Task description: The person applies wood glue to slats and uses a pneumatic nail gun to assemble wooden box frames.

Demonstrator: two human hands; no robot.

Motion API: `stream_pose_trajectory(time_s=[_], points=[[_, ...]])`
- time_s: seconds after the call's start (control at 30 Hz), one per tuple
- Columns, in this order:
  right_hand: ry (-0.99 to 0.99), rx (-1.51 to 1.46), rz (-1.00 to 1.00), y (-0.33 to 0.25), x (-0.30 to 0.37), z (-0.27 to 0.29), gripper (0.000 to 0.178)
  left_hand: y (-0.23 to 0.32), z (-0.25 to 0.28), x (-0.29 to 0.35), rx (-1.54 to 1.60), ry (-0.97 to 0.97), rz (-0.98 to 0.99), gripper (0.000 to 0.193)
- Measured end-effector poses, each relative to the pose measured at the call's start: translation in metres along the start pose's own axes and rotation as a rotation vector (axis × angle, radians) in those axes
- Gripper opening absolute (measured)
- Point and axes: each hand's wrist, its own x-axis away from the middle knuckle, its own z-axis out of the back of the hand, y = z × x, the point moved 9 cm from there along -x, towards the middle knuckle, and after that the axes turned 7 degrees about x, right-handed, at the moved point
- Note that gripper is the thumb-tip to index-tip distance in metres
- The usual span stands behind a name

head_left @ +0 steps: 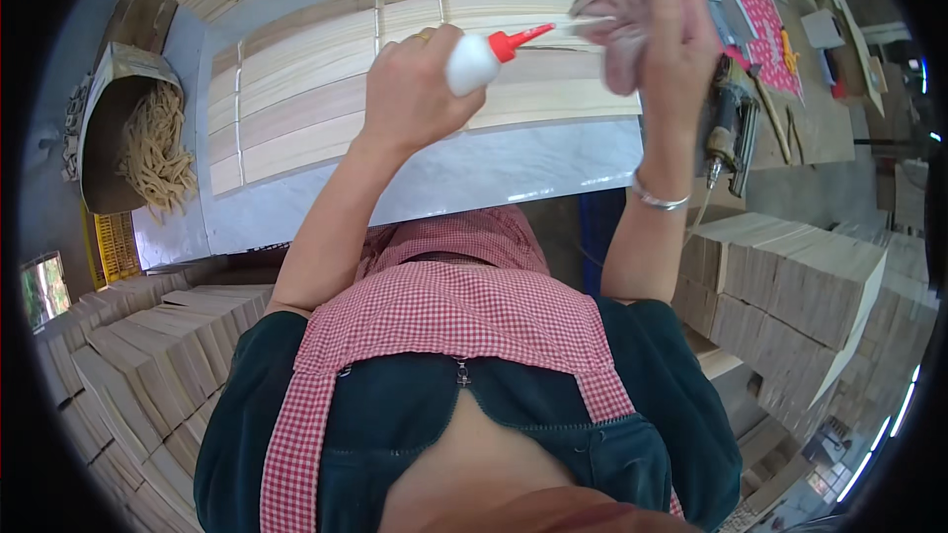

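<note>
Left of the slat layer (296, 84), which lies flat on a pale table (425, 195), an open-ended box (94, 153) holds a tangle of tan strips (158, 153). Below the layer's left end are stacked wood pieces (148, 355). Over the layer's middle, the left hand (415, 89) is wrapped around a white squeeze bottle (472, 67), tilted, its red nozzle (520, 41) directed rightward. Over the layer's right end, the right hand (681, 44), motion-blurred, grips a bunched pinkish cloth (624, 61) near the nozzle; blur hides whether the two touch. Just right of the layer lies a dark air tool (726, 128); farther right, a pink patterned sheet (773, 44). Below the layer's right end stand stacked wood blocks (790, 286).
</note>
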Motion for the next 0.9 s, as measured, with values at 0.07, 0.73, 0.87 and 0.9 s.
stream_pose_trajectory(time_s=[0.07, 0.73, 0.87, 0.9], points=[[-0.218, 0.283, 0.139, -0.007, 0.021, -0.043, 0.021, 0.006, 0.0, -0.003, 0.206, -0.038, 0.066, 0.038], [-0.231, 0.087, 0.017, 0.055, 0.024, -0.054, 0.017, 0.013, -0.032, -0.016, 0.099, -0.035, 0.014, 0.036], [-0.141, 0.09, -0.16, 0.08, 0.008, -0.038, 0.012, 0.014, -0.043, -0.028, 0.105, -0.084, 0.004, 0.037], [-0.091, 0.15, -0.153, 0.087, 0.001, -0.029, 0.011, 0.019, -0.041, -0.033, 0.071, -0.072, -0.032, 0.037]])
